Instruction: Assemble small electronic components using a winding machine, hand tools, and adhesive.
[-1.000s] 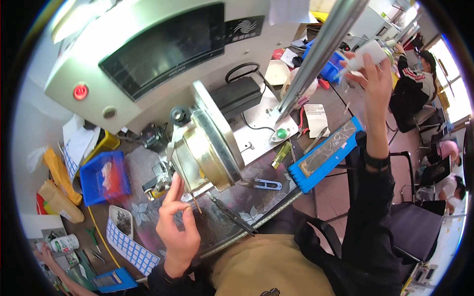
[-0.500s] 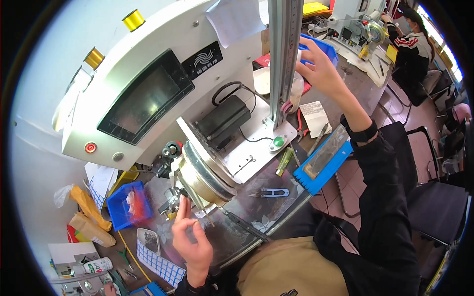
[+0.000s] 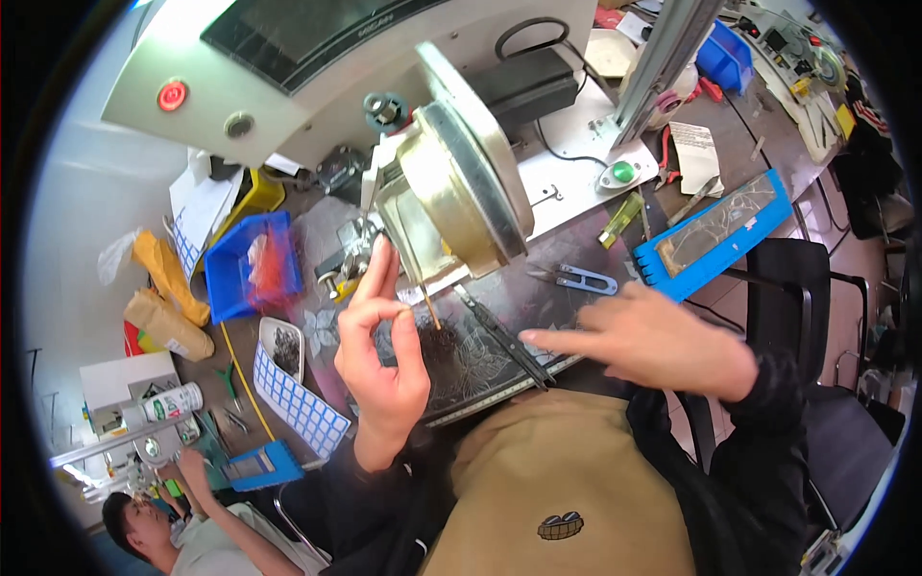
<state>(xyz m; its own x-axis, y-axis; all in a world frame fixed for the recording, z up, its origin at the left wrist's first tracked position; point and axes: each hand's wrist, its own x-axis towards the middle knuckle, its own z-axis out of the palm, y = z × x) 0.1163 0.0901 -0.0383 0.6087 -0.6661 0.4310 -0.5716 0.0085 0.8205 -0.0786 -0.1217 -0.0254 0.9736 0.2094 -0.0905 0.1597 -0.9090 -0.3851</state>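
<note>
My left hand (image 3: 386,360) is raised in front of the machine's round brass-coloured drum (image 3: 451,187). Its thumb and index finger pinch together, and whatever lies between them is too small to make out. The other fingers reach up beside a small metal fixture (image 3: 357,245) left of the drum. A thin brown stick (image 3: 432,305) points down from below the drum. Over the table's front edge, my right hand (image 3: 663,338) is slightly blurred, index finger stretched left and nothing visible in it. Near that hand lie blue thread snips (image 3: 584,278) and dark tweezers (image 3: 504,336).
Left of the fixture stand a blue bin (image 3: 230,274) and a small white tray (image 3: 280,348) of dark bits. On the right lie a blue tray (image 3: 715,238), red-handled pliers (image 3: 665,163) and a green button (image 3: 622,173). Another person (image 3: 206,518) works at lower left.
My right hand has come down from beside the upright metal column to the table's front edge. The view has shifted downward, while my left hand keeps its pinch near the fixture.
</note>
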